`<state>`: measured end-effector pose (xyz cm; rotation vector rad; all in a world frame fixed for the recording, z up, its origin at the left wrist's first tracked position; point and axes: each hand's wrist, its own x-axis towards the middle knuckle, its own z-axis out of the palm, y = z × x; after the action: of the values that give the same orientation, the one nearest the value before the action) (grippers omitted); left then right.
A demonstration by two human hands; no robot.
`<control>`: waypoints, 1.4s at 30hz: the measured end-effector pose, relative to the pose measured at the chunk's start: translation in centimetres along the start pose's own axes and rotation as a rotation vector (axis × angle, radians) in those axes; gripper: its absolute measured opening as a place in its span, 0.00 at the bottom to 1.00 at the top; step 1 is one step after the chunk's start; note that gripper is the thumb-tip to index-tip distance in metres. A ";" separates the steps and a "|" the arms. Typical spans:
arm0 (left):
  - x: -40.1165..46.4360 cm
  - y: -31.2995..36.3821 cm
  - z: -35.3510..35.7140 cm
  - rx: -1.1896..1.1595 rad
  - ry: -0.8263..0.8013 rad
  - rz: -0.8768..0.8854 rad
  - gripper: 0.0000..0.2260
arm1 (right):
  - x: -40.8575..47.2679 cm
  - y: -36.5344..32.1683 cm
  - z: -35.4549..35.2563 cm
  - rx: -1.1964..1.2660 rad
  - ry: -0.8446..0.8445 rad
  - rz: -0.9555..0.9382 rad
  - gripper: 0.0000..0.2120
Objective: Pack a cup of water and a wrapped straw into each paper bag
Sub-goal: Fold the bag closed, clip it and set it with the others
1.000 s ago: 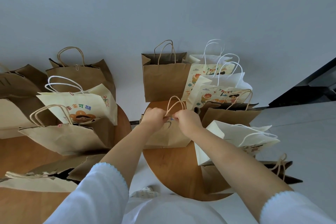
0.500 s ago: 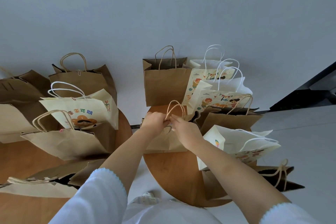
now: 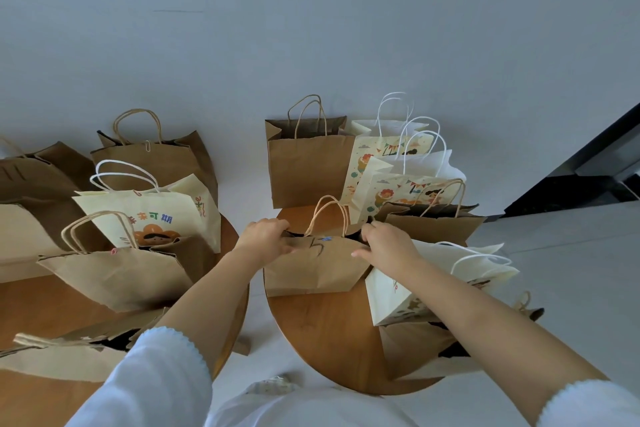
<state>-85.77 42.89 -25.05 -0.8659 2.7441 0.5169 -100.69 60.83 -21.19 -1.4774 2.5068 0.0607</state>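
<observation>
A brown paper bag [image 3: 313, 270] with twine handles stands on the round wooden table [image 3: 329, 340] straight ahead. My left hand [image 3: 265, 236] grips the left end of its top rim and my right hand [image 3: 388, 243] grips the right end, so its mouth is spread apart. A small blue mark shows near the rim between the hands. The bag's inside is dark; no cup or straw shows.
Several other bags crowd the same table: a tall brown bag [image 3: 308, 166] behind, printed cream bags [image 3: 398, 180], a white bag [image 3: 440, 277] at right. On a second wooden table [image 3: 41, 305] at left stand more brown bags and a cream flower-print bag [image 3: 152, 215].
Both hands slid apart from the handles at the bag's middle to its two ends, pulling the mouth open. The camera view dipped slightly lower.
</observation>
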 end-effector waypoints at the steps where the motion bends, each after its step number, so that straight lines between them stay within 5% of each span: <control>1: -0.2 -0.1 0.0 -0.003 -0.007 -0.004 0.15 | 0.0 -0.2 0.1 0.062 -0.008 -0.004 0.13; 5: -0.8 -0.4 0.2 -0.014 -0.034 -0.030 0.12 | 0.4 -0.9 0.9 0.075 -0.020 -0.028 0.11; 13: -1.3 -0.2 0.4 -0.017 -0.050 -0.051 0.12 | 2.0 -0.5 0.3 -0.245 0.093 -0.105 0.25; 18: -1.4 0.4 0.8 0.034 -0.074 -0.039 0.10 | 2.7 -0.5 0.9 -0.388 -0.119 -0.157 0.20; 26: -1.7 1.2 -0.2 0.023 -0.035 -0.064 0.11 | 2.5 -0.9 -0.9 -0.337 -0.176 -0.131 0.08; 30: -1.8 1.3 -4.0 0.016 0.008 -0.052 0.12 | 2.9 -1.0 -4.6 -0.263 -0.119 -0.165 0.06; 35: -2.4 1.7 -11.9 0.032 0.074 -0.029 0.11 | 3.7 -1.4 -12.3 -0.225 -0.078 -0.204 0.20; 42: -6.4 1.6 -23.6 0.003 0.279 -0.059 0.13 | 4.2 -4.2 -23.7 -0.230 0.127 -0.321 0.12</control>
<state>-83.91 38.13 -1.10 -1.0890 2.9538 0.4078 -103.21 51.53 1.24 -2.0182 2.3858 0.2119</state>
